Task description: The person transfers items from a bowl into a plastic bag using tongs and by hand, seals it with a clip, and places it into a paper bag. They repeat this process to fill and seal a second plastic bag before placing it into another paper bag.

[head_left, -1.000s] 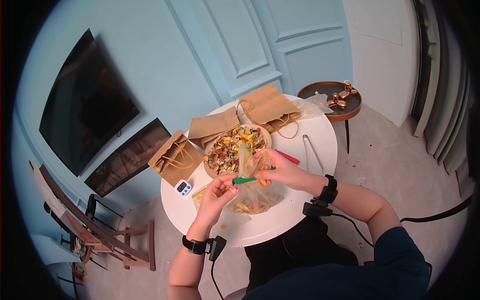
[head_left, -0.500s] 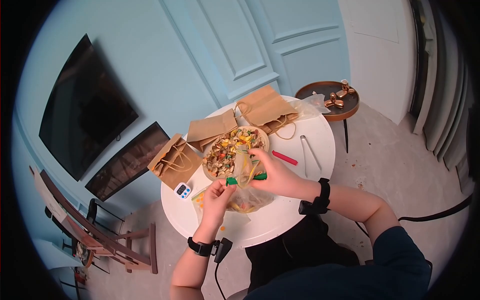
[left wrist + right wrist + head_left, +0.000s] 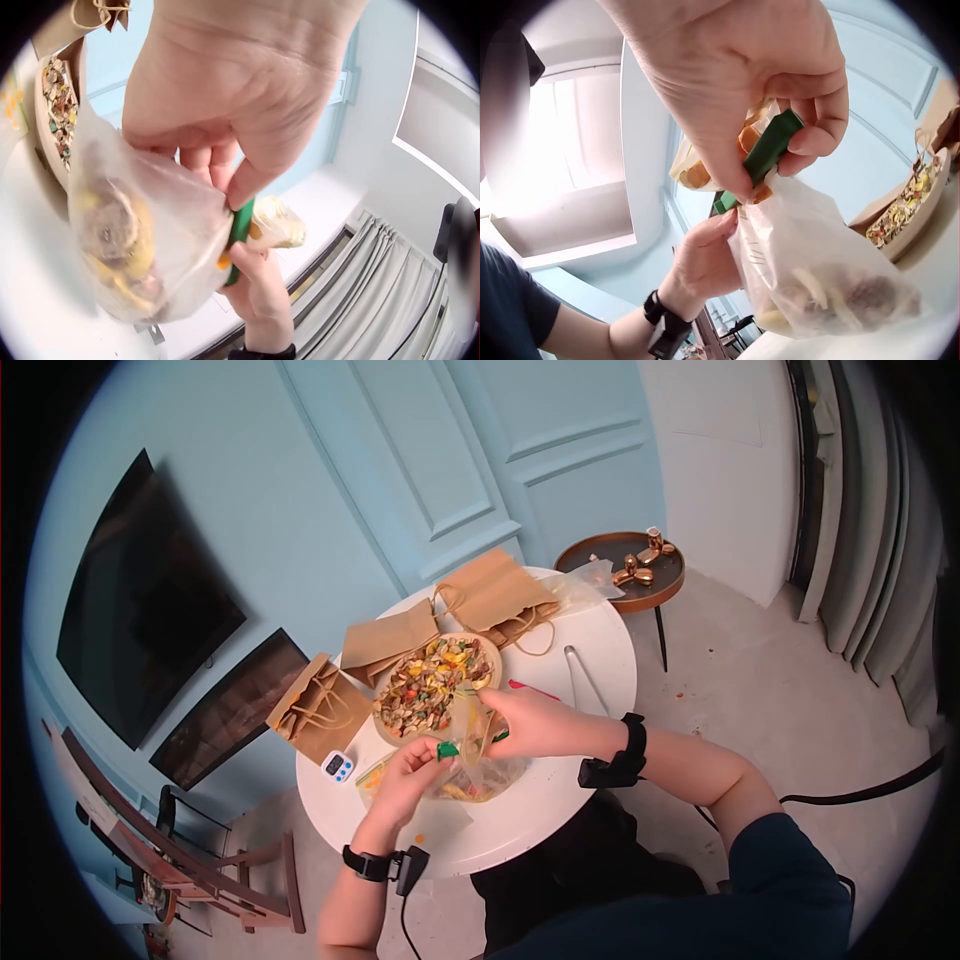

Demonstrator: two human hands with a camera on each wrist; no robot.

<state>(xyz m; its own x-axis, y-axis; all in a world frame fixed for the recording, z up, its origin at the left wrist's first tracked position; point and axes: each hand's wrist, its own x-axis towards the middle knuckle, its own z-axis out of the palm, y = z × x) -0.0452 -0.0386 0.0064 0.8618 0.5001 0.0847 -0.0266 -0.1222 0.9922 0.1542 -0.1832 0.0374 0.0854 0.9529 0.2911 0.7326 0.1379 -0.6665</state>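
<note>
- Green bag clip (image 3: pixel 771 150) is spanning the neck of a frosted plastic bag (image 3: pixel 814 262), held up between both hands over the near part of the white round table (image 3: pixel 608 645).
- Left hand (image 3: pixel 408 772): thumb and fingers are pinching one end of the clip.
- Right hand (image 3: pixel 530 722): curled fingers and thumb are pinching the clip farther along; its green end is jutting out past the fingers in the right wrist view.
- Plastic is showing on both sides of the clip: the fuller part is bulging with yellow and brown pieces, the mouth part is holding some orange ones. Whether the clip is fully locking, cannot tell.
- Round bowl (image 3: pixel 928 223), heaped with mixed dried chips, is sitting just beyond the hands.
- Three brown paper bags are standing or lying around its far side: left (image 3: pixel 318 715), middle (image 3: pixel 390 638), right (image 3: pixel 497 595).
- White timer (image 3: pixel 337 766) is lying near the left paper bag.
- Metal tongs (image 3: pixel 586 680) are lying right of the bowl; a red strip (image 3: pixel 530 688) is showing partly behind the right hand.
- Copper-coloured figurines (image 3: pixel 632 573) are resting on a dark side table (image 3: pixel 650 592) beyond.
</note>
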